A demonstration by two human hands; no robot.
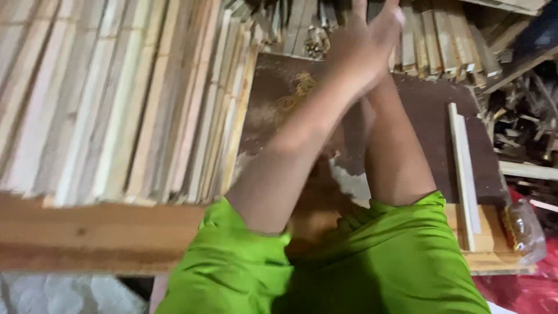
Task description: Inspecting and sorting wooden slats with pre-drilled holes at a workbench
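Up top, left hand, right hand pressed together, empty; plastic bag holds brown bits.

Both hands are raised together over the dark brown counter, palms pressed flat against each other, fingers extended toward the top edge of view. Left hand lies in front, right hand mostly hidden behind it. Nothing visible between the palms. A loose tangle of tan rubber bands lies on the counter just beside the left forearm.
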